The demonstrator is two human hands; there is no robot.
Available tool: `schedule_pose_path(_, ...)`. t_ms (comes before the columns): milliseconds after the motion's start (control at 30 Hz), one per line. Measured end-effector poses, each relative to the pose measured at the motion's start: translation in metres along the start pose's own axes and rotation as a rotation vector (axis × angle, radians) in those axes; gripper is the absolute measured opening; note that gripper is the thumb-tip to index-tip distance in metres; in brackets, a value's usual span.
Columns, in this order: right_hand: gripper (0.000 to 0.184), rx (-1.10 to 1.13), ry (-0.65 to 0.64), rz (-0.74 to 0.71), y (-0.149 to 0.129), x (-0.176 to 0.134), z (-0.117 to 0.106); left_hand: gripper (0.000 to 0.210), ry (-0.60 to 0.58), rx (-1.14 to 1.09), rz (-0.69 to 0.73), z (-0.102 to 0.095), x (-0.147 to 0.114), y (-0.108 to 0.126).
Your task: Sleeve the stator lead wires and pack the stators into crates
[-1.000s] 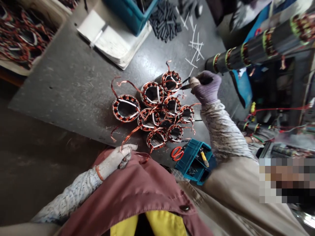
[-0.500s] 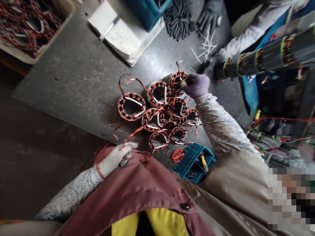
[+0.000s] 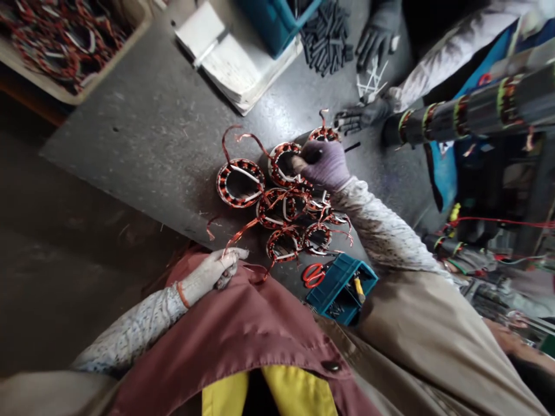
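Several wound motor stators (image 3: 240, 184) stand in a cluster at the table's edge, with copper windings, white sleeves and loose leads. My left hand (image 3: 223, 268), in a whitish glove, is at the apron, its fingers pinched around the end of a copper wire lead (image 3: 241, 232) that runs from a stator (image 3: 276, 209). My right hand (image 3: 327, 166), in a purple glove, is closed at the right rim of a rear stator (image 3: 281, 164). Its thumb reaches over the opening; the fingers hide what is between them. Behind it another stator (image 3: 324, 134) is partly covered.
A blue box (image 3: 342, 286) with tools and orange-handled scissors (image 3: 313, 275) lies in front. A co-worker's gray-gloved hands (image 3: 366, 115) are near white strips (image 3: 372, 81) and black tube pieces (image 3: 327, 37). Notebook (image 3: 236, 63), blue bin (image 3: 277, 23), crate (image 3: 108, 66) and long wound cylinder (image 3: 472, 112) stand around.
My right hand has moved left and nearer, from the far right stator to the one beside it. My left hand stays on the lead. The co-worker's lower hand has stretched out.
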State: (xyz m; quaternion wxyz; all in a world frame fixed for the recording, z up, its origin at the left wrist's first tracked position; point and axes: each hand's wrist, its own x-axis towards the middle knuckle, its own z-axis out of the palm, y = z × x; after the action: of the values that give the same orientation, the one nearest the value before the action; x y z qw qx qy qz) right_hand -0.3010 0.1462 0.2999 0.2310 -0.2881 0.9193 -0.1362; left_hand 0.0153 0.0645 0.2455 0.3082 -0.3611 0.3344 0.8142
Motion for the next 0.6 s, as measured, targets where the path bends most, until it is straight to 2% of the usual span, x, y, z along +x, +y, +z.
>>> schedule_pose_path(67, 0.013, -0.111, -0.006, 0.007, 0.003, 0.007, 0.014, 0.058, 0.043, -0.007, 0.024, -0.002, -0.003, 0.0)
schedule_pose_path(167, 0.013, -0.215, -0.034, 0.026, 0.006, 0.012, 0.022, 0.058, 0.066, -0.04, 0.004, -0.004, -0.007, 0.001)
schedule_pose_path(267, 0.013, -0.262, -0.084, 0.051, 0.005, 0.015, 0.019, 0.056, 0.071, -0.038, -0.024, -0.004, -0.011, 0.002)
schedule_pose_path(367, 0.012, -0.144, -0.04, 0.051, 0.003, 0.013, 0.006, 0.047, 0.094, -0.013, -0.008, -0.003, -0.013, 0.003)
schedule_pose_path(433, 0.014, 0.057, 0.082, 0.014, 0.001, -0.001, -0.01, 0.044, 0.094, -0.023, -0.008, -0.004, -0.014, 0.004)
schedule_pose_path(500, 0.015, 0.277, 0.162, -0.021, -0.002, -0.029, -0.024, 0.044, 0.076, -0.045, -0.02, -0.004, -0.013, 0.004)
schedule_pose_path(533, 0.016, 0.354, 0.149, -0.023, -0.003, -0.049, -0.028, 0.044, 0.064, -0.057, -0.03, -0.003, -0.013, 0.003)
schedule_pose_path(600, 0.02, 0.413, 0.011, 0.023, -0.004, -0.092, -0.026, 0.045, 0.041, -0.068, -0.046, -0.003, -0.012, 0.002)
